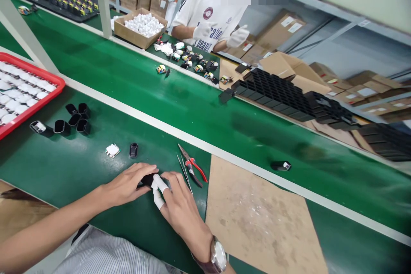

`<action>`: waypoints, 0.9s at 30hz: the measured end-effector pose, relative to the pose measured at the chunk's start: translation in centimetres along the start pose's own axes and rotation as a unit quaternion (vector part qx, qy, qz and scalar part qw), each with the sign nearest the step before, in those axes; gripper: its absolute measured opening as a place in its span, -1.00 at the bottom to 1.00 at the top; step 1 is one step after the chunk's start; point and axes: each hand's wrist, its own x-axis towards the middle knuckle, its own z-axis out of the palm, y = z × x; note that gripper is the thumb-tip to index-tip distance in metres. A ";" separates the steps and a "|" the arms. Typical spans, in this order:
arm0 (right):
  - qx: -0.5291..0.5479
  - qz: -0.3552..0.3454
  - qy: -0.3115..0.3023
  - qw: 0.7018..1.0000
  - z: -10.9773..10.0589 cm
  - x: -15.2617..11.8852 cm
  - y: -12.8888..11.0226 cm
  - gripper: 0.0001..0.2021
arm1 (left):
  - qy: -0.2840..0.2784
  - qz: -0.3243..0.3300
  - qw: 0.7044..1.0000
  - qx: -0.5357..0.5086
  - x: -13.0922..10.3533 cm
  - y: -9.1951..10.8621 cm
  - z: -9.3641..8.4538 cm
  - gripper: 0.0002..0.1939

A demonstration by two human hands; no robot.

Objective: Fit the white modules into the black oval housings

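A black plastic housing [148, 180] lies between my two hands above the green table. My left hand [130, 182] closes round it from the left, thumb below and fingers above. White finger cots cover the thumb and a finger of my right hand [180, 199], which pinch the housing's right end; whether a small part sits between them is hidden. Just beyond my hands are a small black cap-like part [133, 150] and a white-topped circuit piece [112, 150]. Red-handled pliers [192, 163] and tweezers [184, 173] lie to the right of them.
Several black housings [62, 127] stand at the left beside a red tray [61, 87] of white-wrapped parts. A brown board [257, 218] lies on the right. Across the green conveyor [192, 111], which carries a black housing [280, 165], a gloved co-worker [208, 13] faces loose circuit assemblies.
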 end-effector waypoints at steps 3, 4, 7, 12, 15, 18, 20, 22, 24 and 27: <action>0.037 0.015 0.009 0.999 -0.2 -0.2 0.3 -0.55 | -0.010 -0.029 0.999 -0.016 0.0 0.1 -0.2 -0.25; 0.050 0.016 0.020 0.998 -0.3 -0.3 0.5 -0.51 | -0.016 -0.042 0.999 -0.025 0.0 0.2 -0.3 -0.23; 0.075 0.001 0.048 0.996 -0.2 -0.5 1.2 -0.49 | -0.039 -0.073 0.995 -0.051 0.1 0.6 -0.5 -0.21; 0.096 -0.026 0.038 0.994 1.9 -0.6 2.0 -0.56 | -0.026 -0.056 0.997 -0.054 0.3 0.8 -0.5 -0.43; 0.121 -0.019 0.040 0.992 3.0 -0.5 2.1 -0.51 | 0.013 0.011 1.000 -0.022 0.2 0.4 -0.6 -0.73; 0.118 -0.013 0.032 0.992 3.3 -0.4 2.1 -0.47 | 0.034 0.057 0.998 0.008 0.1 0.1 -0.6 -0.80; 0.127 -0.018 0.038 0.991 3.4 -0.3 2.3 -0.45 | 0.040 0.068 0.997 0.017 0.2 -0.1 -0.6 -0.79; 0.151 -0.018 0.045 0.987 3.7 -0.3 2.6 -0.43 | 0.043 0.077 0.996 0.018 0.3 -0.1 -0.7 -0.77; 0.181 -0.018 0.057 0.982 4.0 -0.4 2.9 -0.42 | 0.053 0.090 0.994 0.013 0.4 -0.1 -0.7 -0.77; 0.210 -0.021 0.086 0.974 4.4 -0.6 3.1 -0.40 | 0.062 0.107 0.992 0.016 0.8 0.1 -0.9 -0.78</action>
